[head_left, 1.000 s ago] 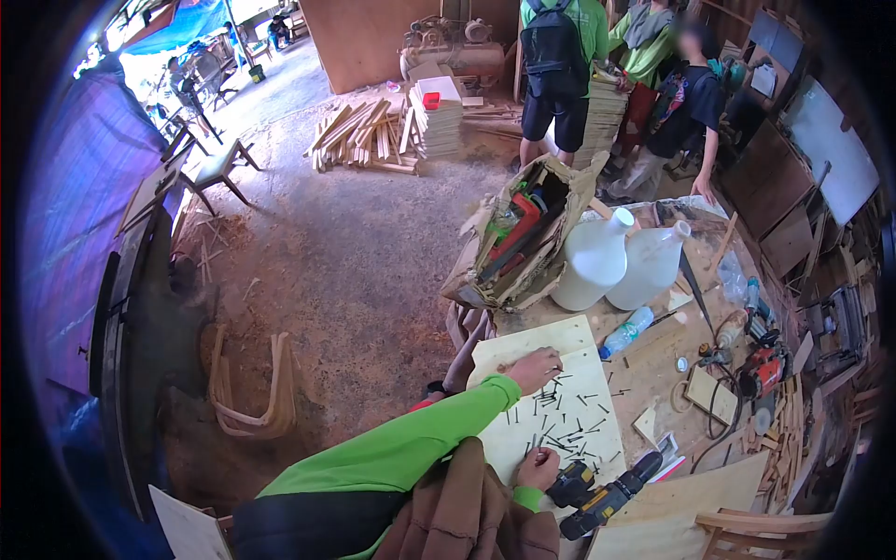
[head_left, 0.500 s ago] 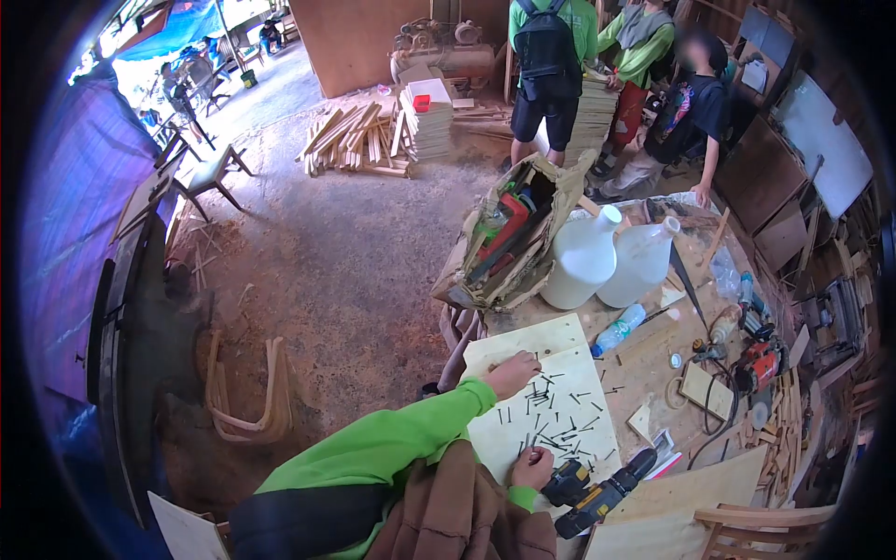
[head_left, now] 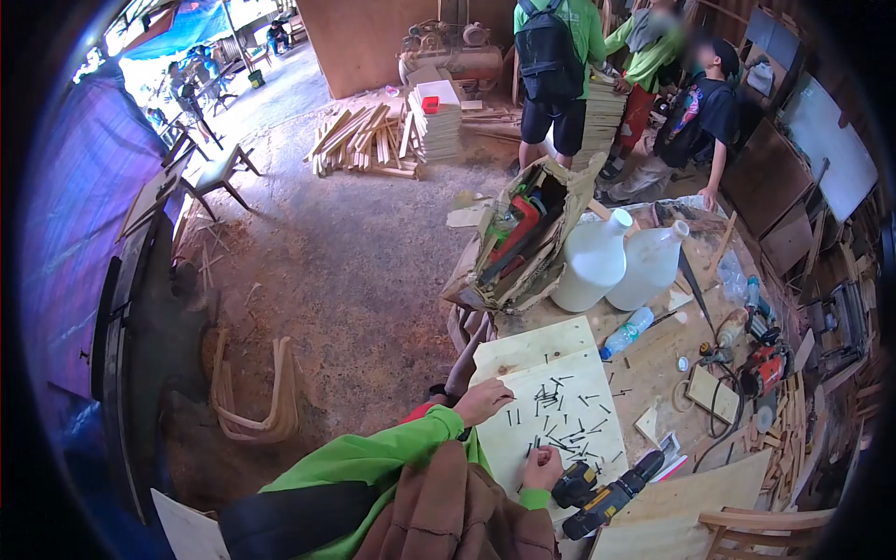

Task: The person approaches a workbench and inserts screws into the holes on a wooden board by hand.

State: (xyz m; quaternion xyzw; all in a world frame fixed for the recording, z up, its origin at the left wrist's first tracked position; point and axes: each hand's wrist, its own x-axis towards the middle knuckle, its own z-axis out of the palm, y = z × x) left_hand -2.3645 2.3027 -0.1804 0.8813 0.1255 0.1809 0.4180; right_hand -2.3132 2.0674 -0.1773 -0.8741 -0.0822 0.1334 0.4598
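Observation:
Dark screws point(head_left: 549, 397) lie scattered over a pale plywood board point(head_left: 523, 369) on the workbench. My left hand point(head_left: 483, 401) hovers at the board's left side, fingertips pinched together; whatever is between them is too small to make out. Two screws lie side by side just below its fingertips. My right hand point(head_left: 541, 467) rests low on the board with its fingers closed on a few screws point(head_left: 536, 442) whose ends stick up. Right beside it lies a black and yellow cordless drill point(head_left: 611, 497), its battery end close to my knuckles.
Behind the board stand a torn cardboard box point(head_left: 476, 280) of tools and two white jugs point(head_left: 593, 261). A water bottle point(head_left: 627, 333) and a red power tool point(head_left: 765, 369) lie to the right. Several people stand at the back, one with a hand point(head_left: 709, 199) on the bench.
My left hand has drawn back left and down, from over the screws to the board's left edge. My right hand stays by the drill. The view has shifted slightly.

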